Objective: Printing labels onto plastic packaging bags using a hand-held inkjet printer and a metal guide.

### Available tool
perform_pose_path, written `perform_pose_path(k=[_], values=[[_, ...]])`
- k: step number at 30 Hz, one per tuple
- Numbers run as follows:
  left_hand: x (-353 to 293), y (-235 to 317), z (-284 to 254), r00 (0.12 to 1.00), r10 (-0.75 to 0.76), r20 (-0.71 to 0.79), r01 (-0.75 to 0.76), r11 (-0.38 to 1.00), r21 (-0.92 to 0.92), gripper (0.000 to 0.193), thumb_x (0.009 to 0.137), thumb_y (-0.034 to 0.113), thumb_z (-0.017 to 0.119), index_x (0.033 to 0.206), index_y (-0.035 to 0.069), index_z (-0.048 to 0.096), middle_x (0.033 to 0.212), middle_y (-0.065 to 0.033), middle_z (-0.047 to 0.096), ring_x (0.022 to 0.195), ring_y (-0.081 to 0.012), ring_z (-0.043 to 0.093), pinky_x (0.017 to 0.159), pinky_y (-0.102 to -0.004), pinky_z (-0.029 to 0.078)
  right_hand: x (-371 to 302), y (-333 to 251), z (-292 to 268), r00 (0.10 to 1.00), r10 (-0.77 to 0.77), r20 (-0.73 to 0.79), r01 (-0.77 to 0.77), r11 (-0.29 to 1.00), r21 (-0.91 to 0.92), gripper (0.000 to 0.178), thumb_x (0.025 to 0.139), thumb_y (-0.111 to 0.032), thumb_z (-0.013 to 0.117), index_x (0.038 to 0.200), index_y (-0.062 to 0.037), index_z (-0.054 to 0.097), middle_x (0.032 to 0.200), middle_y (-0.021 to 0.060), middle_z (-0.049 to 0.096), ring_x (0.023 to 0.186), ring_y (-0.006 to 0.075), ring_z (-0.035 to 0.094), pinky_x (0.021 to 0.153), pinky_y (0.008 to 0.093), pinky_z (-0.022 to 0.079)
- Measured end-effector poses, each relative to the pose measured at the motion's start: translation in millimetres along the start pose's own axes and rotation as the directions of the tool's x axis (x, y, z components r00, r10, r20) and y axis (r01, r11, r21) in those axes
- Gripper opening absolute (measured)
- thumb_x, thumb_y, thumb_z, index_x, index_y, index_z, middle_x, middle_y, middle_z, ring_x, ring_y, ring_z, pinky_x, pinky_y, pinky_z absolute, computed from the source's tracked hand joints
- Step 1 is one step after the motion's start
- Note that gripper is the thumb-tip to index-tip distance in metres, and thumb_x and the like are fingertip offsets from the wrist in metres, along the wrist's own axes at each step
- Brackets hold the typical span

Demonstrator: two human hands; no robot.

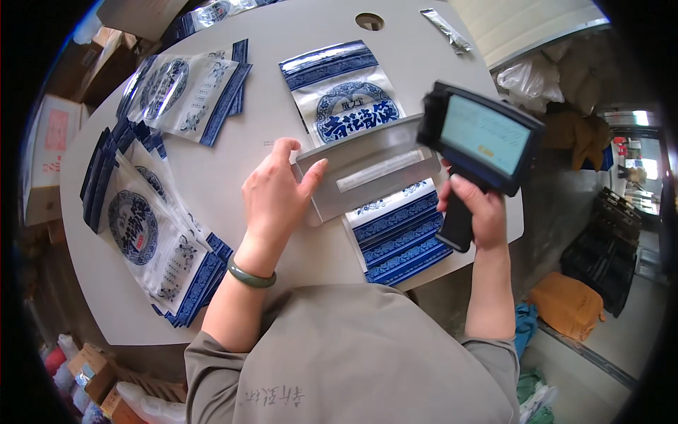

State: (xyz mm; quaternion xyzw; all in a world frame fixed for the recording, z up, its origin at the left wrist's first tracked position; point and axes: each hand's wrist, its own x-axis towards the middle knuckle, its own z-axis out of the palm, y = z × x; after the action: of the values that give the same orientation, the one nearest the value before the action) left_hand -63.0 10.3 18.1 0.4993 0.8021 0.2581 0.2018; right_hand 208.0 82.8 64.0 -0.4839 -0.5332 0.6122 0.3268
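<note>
In my right hand (pixel 487 212) is a handheld inkjet printer (pixel 487 134) with a black pistol grip and a lit screen. My fingers wrap its grip, and its head end is over the right end of a grey slotted plate (pixel 328 206). The plate, a raised-edge frame with a long opening, lies across a stack of blue-and-white plastic pouches (pixel 402 244). My left hand (pixel 275 187) grips the plate's left end, thumb on its face and fingers at the edge. Through the slot shows a pale strip of pouch; the plate hides the rest of the stack's middle.
More pouches lie fanned on the left of the white table (pixel 233 191), in a far pile (pixel 183 92) and a near pile (pixel 141 226). A small silvery packet (pixel 446 30) rests beyond a round table hole (pixel 369 22). Cardboard boxes (pixel 53 155) stand left; an orange bundle (pixel 567 304) sits on the floor.
</note>
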Motion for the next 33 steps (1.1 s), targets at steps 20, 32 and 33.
perform_pose_path(k=[20, 32, 33], values=[[-0.1, -11.6, 13.6, 0.987, 0.105, -0.125, -0.111, 0.993, -0.04, 0.02, 0.082, 0.023, 0.068, 0.095, 0.011, 0.058, 0.083, -0.0092, 0.067, 0.077, -0.0305, 0.066, 0.066, -0.0392, 0.051, -30.0, -18.9, 77.9, 0.935, 0.327, 0.136, -0.251, 0.884, -0.394, 0.027, 0.084, -0.006, 0.068, 0.11, 0.0007, 0.06, 0.079, 0.0029, 0.061, 0.06, 0.0086, 0.057, 0.053, 0.0254, 0.048], [1.5, -10.4, 11.1, 0.993, 0.083, -0.079, -0.086, 0.996, -0.03, 0.018, 0.084, 0.022, 0.067, 0.092, 0.01, 0.057, 0.083, -0.0089, 0.067, 0.078, -0.0305, 0.066, 0.067, -0.0399, 0.05, -21.7, -18.5, 71.5, 0.956, 0.284, 0.069, -0.192, 0.79, -0.582, 0.026, 0.085, -0.011, 0.068, 0.107, 0.0004, 0.059, 0.074, 0.0034, 0.059, 0.058, 0.0091, 0.056, 0.052, 0.0257, 0.049], [2.1, -9.0, 11.2, 0.993, 0.085, -0.082, -0.088, 0.996, -0.033, 0.018, 0.084, 0.022, 0.067, 0.092, 0.01, 0.057, 0.083, -0.0089, 0.067, 0.078, -0.0305, 0.066, 0.067, -0.0399, 0.05, -20.1, -20.5, 66.0, 0.957, 0.281, 0.068, -0.19, 0.789, -0.584, 0.026, 0.085, -0.011, 0.068, 0.107, 0.0004, 0.059, 0.074, 0.0034, 0.059, 0.058, 0.0091, 0.056, 0.052, 0.0257, 0.049]])
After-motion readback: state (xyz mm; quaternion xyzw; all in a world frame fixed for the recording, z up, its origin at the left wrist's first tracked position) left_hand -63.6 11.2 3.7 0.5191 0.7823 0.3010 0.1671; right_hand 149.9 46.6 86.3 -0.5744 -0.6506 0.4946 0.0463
